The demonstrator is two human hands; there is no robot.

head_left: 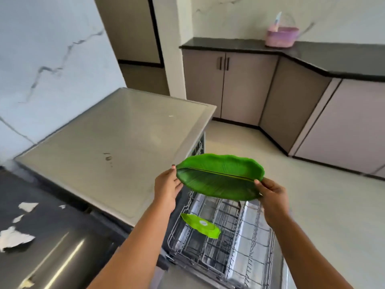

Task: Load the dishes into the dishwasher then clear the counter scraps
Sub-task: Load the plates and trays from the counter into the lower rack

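Leaf plate held above dishwasher rack, left hand and right hand fingers clamped on its ends. Risk: it lands on second leaf plate already racked, or slips between tines.

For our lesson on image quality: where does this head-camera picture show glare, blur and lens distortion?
Head view: a bright glare streak runs along the steel sink at lower left; the paper scraps beside it are smeared by blur; wide-angle bending curves the far counter; the leaf plate at centre stays fairly sharp.
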